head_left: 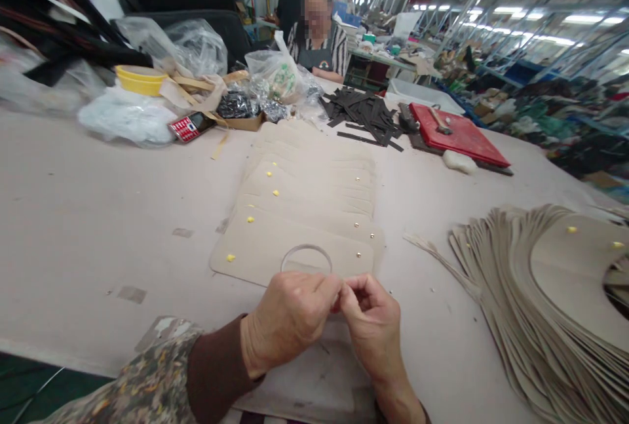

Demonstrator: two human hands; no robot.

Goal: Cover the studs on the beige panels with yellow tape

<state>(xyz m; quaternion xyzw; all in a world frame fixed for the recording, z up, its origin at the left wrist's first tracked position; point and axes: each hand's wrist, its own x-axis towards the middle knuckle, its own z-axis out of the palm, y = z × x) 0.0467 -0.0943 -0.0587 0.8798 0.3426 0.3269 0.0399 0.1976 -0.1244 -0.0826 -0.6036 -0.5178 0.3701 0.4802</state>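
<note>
My left hand [297,309] and my right hand [373,319] meet at the fingertips over the near edge of the table, both closed in a pinch. A thin grey strip bent into a loop [307,247] rises from behind my left hand; its ends are hidden by the fingers. Just beyond lies a fanned row of overlapping beige panels [304,227], flat, with rounded corners. Yellow marks [250,219] run down their left side and small metal studs [358,255] down their right. What the right fingertips pinch is too covered to see clearly.
A thick stack of curved beige pieces [521,293] lies at the right. Black strips [366,113], a red board [457,135] with a hammer [442,124] on it, plastic bags [130,116] and a yellow tape roll [141,81] stand farther back. A person [319,37] sits opposite.
</note>
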